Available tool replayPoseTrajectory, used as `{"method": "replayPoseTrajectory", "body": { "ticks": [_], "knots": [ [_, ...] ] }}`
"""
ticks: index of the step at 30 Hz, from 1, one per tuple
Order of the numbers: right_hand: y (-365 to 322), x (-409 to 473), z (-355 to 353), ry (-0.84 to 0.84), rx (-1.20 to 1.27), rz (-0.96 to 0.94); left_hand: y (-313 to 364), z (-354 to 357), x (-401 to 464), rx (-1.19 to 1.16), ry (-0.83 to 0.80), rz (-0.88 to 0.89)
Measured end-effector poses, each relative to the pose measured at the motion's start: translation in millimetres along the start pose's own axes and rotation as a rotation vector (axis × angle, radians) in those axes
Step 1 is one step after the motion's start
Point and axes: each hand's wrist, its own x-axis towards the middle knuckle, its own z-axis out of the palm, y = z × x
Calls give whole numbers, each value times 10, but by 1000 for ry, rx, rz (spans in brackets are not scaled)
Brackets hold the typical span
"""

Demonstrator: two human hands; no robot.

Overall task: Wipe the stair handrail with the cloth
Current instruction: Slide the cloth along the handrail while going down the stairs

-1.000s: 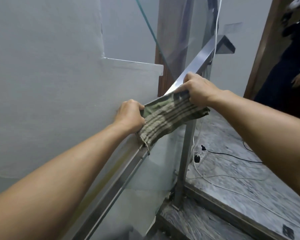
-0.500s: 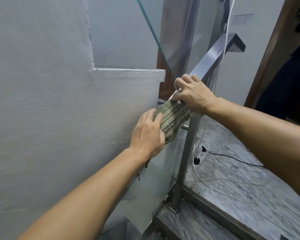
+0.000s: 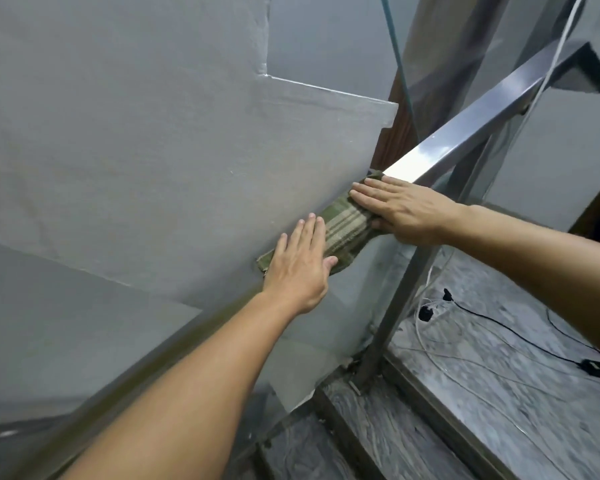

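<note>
head view: flat, open left hand (image 3: 300,263) and right hand (image 3: 407,211) pressing green striped cloth (image 3: 345,230) on square steel handrail (image 3: 465,133); keep pressure even, slide along rail.

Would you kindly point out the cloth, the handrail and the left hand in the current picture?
cloth (image 3: 347,227): head view, striped middle between the two hands.
handrail (image 3: 465,136): head view, bare shiny top face above the cloth.
left hand (image 3: 300,268): head view, back of the hand, flat on the cloth.

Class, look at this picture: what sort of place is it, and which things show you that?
Probably an indoor staircase in a building: a sloping metal handrail over a glass panel, with marble-patterned steps below.
</note>
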Motion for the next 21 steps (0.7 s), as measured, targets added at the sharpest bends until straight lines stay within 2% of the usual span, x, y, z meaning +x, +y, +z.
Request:
{"method": "replayPoseTrajectory", "body": {
  "ticks": [6,10,15,21],
  "knots": [
    [-537,105,97,66,-5,-162,-399,56,-620,25,26,-64],
    [-952,219,120,119,-107,-294,-690,105,-1072,37,47,-122],
    [-1590,439,98,49,-161,-418,-1083,132,-1660,79,63,-209],
    [-2358,622,104,65,-156,-522,-1557,147,-2306,110,28,-303]
  ]
}}
